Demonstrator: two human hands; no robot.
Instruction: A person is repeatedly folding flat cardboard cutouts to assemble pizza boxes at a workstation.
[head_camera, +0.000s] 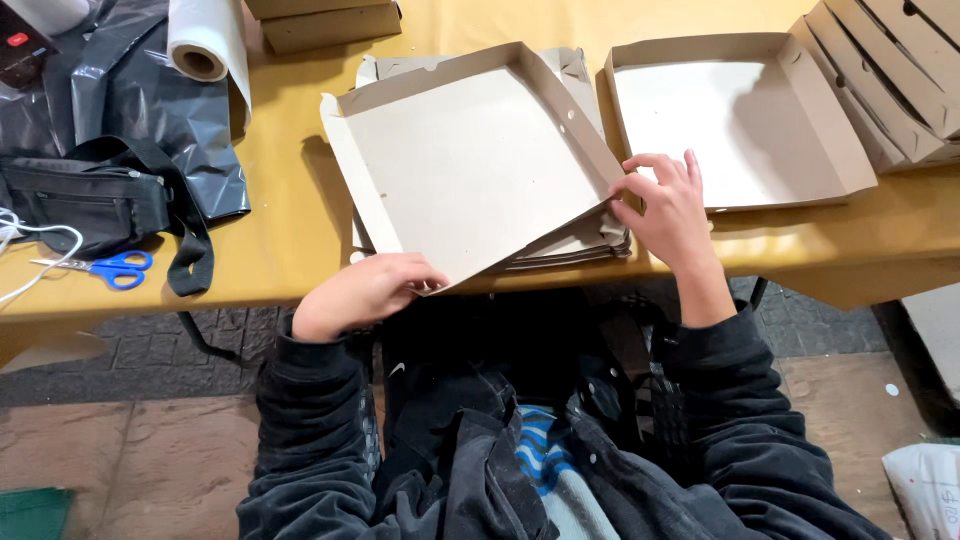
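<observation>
I see a yellow worktop (280, 240) across the upper view, evenly lit, with soft shadows. Below its front edge I make out a floor (150, 440) of dark grey pavers nearest the worktop and reddish-brown slabs closer in. No walls or windows in my view

The cardboard box tray (470, 165) was plain grey-beige on a mustard-yellow table (290, 230). At the left lay blue-handled scissors (110, 268), a black bag (85, 200) and glossy black plastic sheeting (190, 130).

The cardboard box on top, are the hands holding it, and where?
Yes. The left hand grips the cardboard box at its near corner; the right hand holds its right edge.
</observation>
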